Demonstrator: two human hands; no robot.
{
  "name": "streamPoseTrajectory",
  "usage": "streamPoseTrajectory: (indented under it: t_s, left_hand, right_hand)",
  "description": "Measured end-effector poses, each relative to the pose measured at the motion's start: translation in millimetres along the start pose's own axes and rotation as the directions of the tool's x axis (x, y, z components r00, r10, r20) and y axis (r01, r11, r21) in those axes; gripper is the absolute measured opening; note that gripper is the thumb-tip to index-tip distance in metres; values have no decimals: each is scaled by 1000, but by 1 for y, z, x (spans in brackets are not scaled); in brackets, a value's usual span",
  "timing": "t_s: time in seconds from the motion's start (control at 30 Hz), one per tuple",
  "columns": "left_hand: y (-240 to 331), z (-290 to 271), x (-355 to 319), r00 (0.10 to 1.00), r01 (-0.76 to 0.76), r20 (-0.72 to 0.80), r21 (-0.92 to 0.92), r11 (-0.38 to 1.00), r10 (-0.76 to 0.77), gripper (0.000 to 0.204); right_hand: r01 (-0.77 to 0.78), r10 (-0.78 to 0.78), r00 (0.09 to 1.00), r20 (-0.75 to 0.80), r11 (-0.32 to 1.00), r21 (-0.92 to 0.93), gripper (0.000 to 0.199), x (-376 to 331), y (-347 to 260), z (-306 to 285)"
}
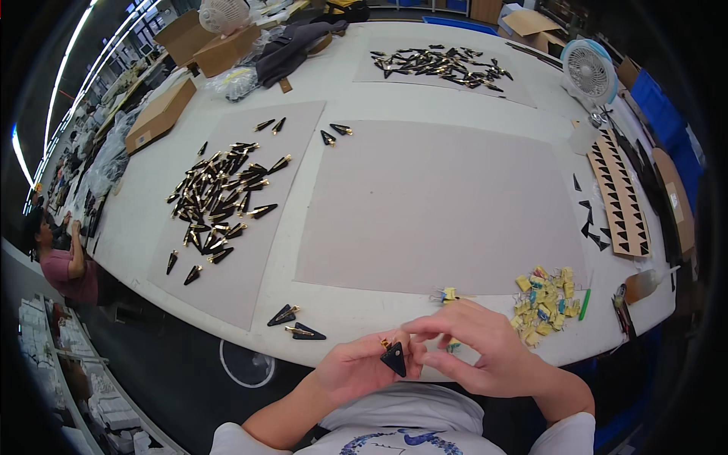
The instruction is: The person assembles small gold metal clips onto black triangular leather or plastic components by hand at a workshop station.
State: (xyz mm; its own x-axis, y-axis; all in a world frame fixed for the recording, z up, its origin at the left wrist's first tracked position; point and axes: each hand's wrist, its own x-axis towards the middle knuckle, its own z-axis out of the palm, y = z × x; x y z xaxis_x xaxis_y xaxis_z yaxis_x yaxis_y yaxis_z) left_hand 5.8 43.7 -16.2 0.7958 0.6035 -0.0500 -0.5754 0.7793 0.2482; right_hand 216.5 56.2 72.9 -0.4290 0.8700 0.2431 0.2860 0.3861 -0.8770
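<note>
At the near table edge, my left hand is closed on a black triangular piece with gold-coloured metal hardware, its point downward. Just right of it is my right hand, its fingers bent and apart, the fingertips close to the left hand's fingers. I see nothing held in the right hand. Beyond it lies a yellow binder clip; part of another shows between its thumb and fingers. Two black triangular pieces with gold hardware rest on the table left of my hands.
A pile of yellow binder clips lies right, beside a green stick. Many black-and-gold pieces cover the left mat and far mat. At right stand a fan, a cardboard strip with black triangles and a bottle.
</note>
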Motion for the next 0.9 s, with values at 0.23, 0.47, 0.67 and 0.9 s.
streamPoseTrajectory:
  t_s: [0.23, 0.47, 0.67, 0.9]
  left_hand:
    - [-13, 2, 7, 988, 153, 26, -14, 988, -152, 54]
    - [0, 30, 13, 974, 110, -226, 449, 887, -7, 43]
    - [-28, 31, 13, 804, -131, -224, 837, 531, 551, 23]
    - [-24, 24, 26, 783, -164, -323, 717, 677, 532, 10]
  right_hand:
    - [-70, 54, 983, 175, 993, 90, 15, 4, 10, -5]
    - [-60, 55, 997, 55, 994, 89, 10, 1, 16, -8]
    - [-218, 237, 969, -73, 955, 202, 15, 2, 31, 0]
    - [-514, 502, 849, 167, 707, 486, 24, 5, 53, 5]
